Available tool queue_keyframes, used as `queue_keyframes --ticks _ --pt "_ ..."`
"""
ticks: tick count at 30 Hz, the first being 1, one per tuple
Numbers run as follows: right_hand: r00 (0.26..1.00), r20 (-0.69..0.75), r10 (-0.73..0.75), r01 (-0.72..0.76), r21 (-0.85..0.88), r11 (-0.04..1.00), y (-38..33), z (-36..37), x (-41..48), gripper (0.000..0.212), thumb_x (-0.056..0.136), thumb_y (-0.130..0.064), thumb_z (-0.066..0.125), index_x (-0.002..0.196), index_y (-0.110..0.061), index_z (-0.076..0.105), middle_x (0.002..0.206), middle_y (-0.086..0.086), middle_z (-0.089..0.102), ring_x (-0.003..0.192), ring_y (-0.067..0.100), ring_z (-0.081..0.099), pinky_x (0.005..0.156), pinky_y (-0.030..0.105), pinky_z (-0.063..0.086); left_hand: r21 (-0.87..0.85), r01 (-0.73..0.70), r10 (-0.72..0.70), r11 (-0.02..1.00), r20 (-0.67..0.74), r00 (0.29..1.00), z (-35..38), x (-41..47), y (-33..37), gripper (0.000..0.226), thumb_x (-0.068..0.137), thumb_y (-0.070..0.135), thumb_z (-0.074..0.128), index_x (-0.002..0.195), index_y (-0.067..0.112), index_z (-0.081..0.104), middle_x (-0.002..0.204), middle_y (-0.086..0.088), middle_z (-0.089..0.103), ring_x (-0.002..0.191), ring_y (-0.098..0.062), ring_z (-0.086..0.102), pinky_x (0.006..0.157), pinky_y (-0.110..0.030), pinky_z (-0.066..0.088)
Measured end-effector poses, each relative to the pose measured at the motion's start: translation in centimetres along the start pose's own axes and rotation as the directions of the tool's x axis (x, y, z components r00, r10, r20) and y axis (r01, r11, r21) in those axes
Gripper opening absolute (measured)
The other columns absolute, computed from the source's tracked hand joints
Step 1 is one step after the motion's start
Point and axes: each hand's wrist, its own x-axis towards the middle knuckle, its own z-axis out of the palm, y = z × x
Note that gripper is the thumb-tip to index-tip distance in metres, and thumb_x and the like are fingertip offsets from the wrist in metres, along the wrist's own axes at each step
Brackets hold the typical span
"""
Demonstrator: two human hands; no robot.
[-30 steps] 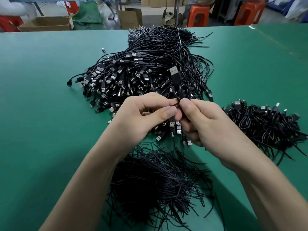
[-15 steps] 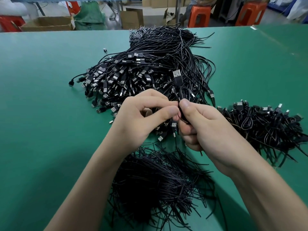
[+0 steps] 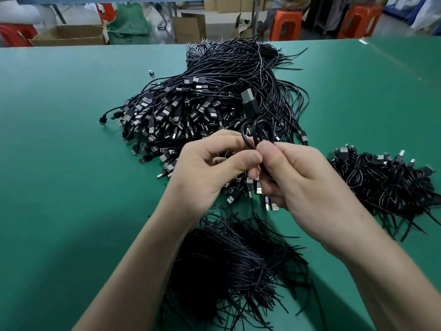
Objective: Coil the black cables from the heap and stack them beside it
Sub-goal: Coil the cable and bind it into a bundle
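Over the green table [image 3: 59,163], both hands pinch one looped cable [image 3: 256,132]: left hand [image 3: 210,168], right hand [image 3: 303,180]. Behind them sprawls the heap [image 3: 214,101]; coiled stack [image 3: 386,185] lies right, black ties [image 3: 233,263] beneath the wrists.

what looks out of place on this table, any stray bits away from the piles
One small connector lies alone on the green table, up-left of the big cable heap and apart from it. Otherwise nothing stands out: both hands pinch one looped cable.

Pinching one looped cable [image 3: 256,132] between left hand [image 3: 207,173] and right hand [image 3: 303,180], heap [image 3: 214,101] at twelve o'clock, coiled stack [image 3: 386,180] at three.
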Motion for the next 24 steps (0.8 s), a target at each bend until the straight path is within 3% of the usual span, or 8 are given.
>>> queue_keyframes --ticks 4,6,9,13,16,20,22,24 --pt "1.000 -0.004 0.010 -0.010 0.010 1.000 0.1 -0.4 0.0 0.043 0.104 -0.047 0.040 0.071 -0.028 0.061 0.053 -0.015 0.044 0.049 0.003 0.036 0.052 0.021 0.033 0.031 -0.009 0.006 0.999 0.075 0.997 -0.1 -0.1 0.0 0.022 0.101 0.016 0.063 0.083 0.011 0.074 0.102 -0.003 0.066 0.095 -0.012 0.064 0.085 -0.022 0.049" --pt "1.000 0.015 0.014 -0.016 0.102 0.995 0.0 -0.6 0.0 0.045 0.106 -0.043 0.040 0.067 -0.028 0.056 0.054 -0.015 0.042 0.047 0.001 0.035 0.047 0.013 0.031 0.014 0.000 -0.001 1.000 0.107 0.994 -0.1 -0.2 -0.1 0.020 0.101 0.016 0.056 0.100 0.011 0.075 0.111 -0.004 0.065 0.106 -0.011 0.062 0.092 -0.022 0.047" --pt "1.000 0.024 0.019 -0.022 0.127 0.992 0.0 -0.8 0.0 0.045 0.107 -0.041 0.039 0.066 -0.028 0.052 0.054 -0.014 0.040 0.046 0.002 0.032 0.045 0.012 0.029 -0.009 0.005 -0.004 1.000 0.109 0.994 -0.1 -0.2 -0.6 0.027 0.098 0.003 0.058 0.122 0.006 0.069 0.120 -0.014 0.063 0.117 -0.018 0.062 0.099 -0.029 0.051" --pt "1.000 -0.017 -0.024 0.021 -0.133 0.991 0.3 -0.9 -0.1 0.046 0.107 -0.047 0.038 0.069 -0.025 0.052 0.051 -0.014 0.041 0.045 0.004 0.035 0.048 0.017 0.028 -0.030 0.001 0.001 1.000 0.069 0.998 0.3 -0.2 -0.8 0.013 0.098 0.004 0.064 0.095 0.008 0.076 0.106 -0.003 0.066 0.106 -0.019 0.064 0.092 -0.032 0.052" --pt "0.997 -0.054 -0.064 0.048 -0.255 0.966 0.1 -0.8 -0.3 0.047 0.107 -0.048 0.037 0.068 -0.027 0.053 0.050 -0.013 0.046 0.045 0.005 0.040 0.048 0.018 0.031 -0.057 0.018 -0.015 0.998 0.040 0.999 0.4 -0.1 -1.0 0.011 0.093 0.005 0.068 0.087 0.004 0.076 0.099 0.003 0.067 0.093 -0.015 0.064 0.083 -0.032 0.053" --pt "1.000 -0.020 -0.004 0.000 -0.196 0.981 -0.1 -0.8 -0.3 0.050 0.104 -0.053 0.039 0.072 -0.019 0.057 0.048 -0.005 0.051 0.040 0.007 0.044 0.044 0.019 0.036 -0.127 0.002 -0.003 0.992 -0.008 1.000 0.8 -0.1 -1.0 0.009 0.087 0.010 0.071 0.089 0.001 0.073 0.093 -0.006 0.066 0.075 -0.022 0.065 0.076 -0.040 0.055" --pt "0.998 0.040 0.055 -0.049 -0.132 0.990 -0.2 -0.9 -0.2 0.059 0.099 -0.062 0.037 0.067 -0.016 0.054 0.047 -0.007 0.044 0.042 0.008 0.037 0.045 0.019 0.031 -0.178 -0.005 0.001 0.984 -0.023 1.000 0.9 0.0 -0.8 0.014 0.084 0.012 0.076 0.092 0.001 0.073 0.092 -0.018 0.064 0.072 -0.025 0.066 0.073 -0.042 0.055" --pt "0.984 0.131 0.118 -0.119 0.000 0.993 -0.2 -1.0 -0.2 0.060 0.093 -0.068 0.036 0.059 -0.019 0.045 0.050 -0.011 0.033 0.044 0.009 0.027 0.045 0.018 0.025 -0.198 -0.003 -0.003 0.980 -0.032 0.999 1.0 0.0 -0.6 0.022 0.080 0.025 0.086 0.092 0.008 0.077 0.093 -0.019 0.065 0.078 -0.025 0.067 0.076 -0.038 0.056"
